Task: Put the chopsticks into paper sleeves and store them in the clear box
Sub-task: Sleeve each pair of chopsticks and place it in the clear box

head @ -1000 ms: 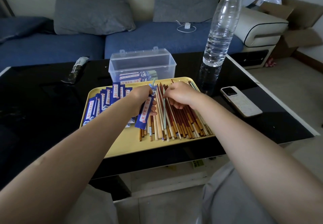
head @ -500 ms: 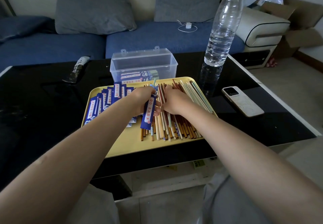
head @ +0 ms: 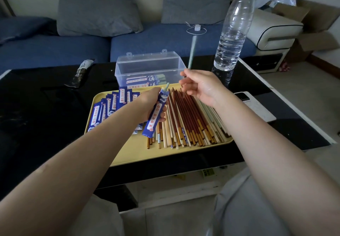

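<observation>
My left hand grips a blue paper sleeve over the yellow tray; a pale green chopstick tip sticks out of its top. My right hand is raised above the tray and pinches a second pale green chopstick, which points up and away. Loose chopsticks in brown, red and cream lie on the tray's right half. Empty blue sleeves fan across its left half. The clear box stands open behind the tray with a few sleeved pairs inside.
A tall water bottle stands on the black table right of the box. A white phone lies by the tray's right side. A dark wrapped item lies at the back left. A blue sofa runs behind the table.
My right hand has lifted off the chopstick pile with one green chopstick pinched in it. My left hand has raised the sleeve slightly.
</observation>
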A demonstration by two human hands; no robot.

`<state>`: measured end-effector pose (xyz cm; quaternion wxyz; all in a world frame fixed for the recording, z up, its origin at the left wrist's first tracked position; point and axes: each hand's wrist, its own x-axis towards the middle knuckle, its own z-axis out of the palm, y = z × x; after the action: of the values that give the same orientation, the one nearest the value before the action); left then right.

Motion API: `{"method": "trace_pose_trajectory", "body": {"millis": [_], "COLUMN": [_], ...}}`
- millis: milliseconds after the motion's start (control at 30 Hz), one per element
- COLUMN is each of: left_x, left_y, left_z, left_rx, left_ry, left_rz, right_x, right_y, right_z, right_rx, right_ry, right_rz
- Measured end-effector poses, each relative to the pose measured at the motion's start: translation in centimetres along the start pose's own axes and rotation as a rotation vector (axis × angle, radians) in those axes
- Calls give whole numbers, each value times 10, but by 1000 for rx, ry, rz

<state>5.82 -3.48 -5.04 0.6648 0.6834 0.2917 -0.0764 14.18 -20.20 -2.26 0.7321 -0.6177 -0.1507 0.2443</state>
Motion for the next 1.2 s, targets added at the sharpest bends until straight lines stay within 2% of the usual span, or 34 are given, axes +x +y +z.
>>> {"method": "trace_pose_trajectory", "body": {"millis": [133,400,600,700,833,900,1067,1133,1200], "left_x": [-3,-2,-1,0,1,1,-1,-1,0], "left_y": [0,0,0,0,1,1,1,1,2], "left_z": [4,7,7,6,6,5,4,5,6], "left_rx": [54,113,102,97,109,109,100,105,98], "left_ry": [-56,-140,-145,-149,-129,-127,-148,-131,-115], "left_rz": [15,67,71,79,75,73,85,67,57], "right_x": [4,8,7,6,1,-1,6,6,3], "right_y": [3,7,10,12,5,1,4,4,4], "right_z": [-2,-3,-2,0,0,-3,-11,-9,-6], "right_rx": [-33,-99,-224,-326,-550,-592,-401,-373,-458], "right_ry": [117,216,208,150,-150,-186,106,117,40], "right_rz": [-22,-26,-16,28,319,380,107,34,14]}}
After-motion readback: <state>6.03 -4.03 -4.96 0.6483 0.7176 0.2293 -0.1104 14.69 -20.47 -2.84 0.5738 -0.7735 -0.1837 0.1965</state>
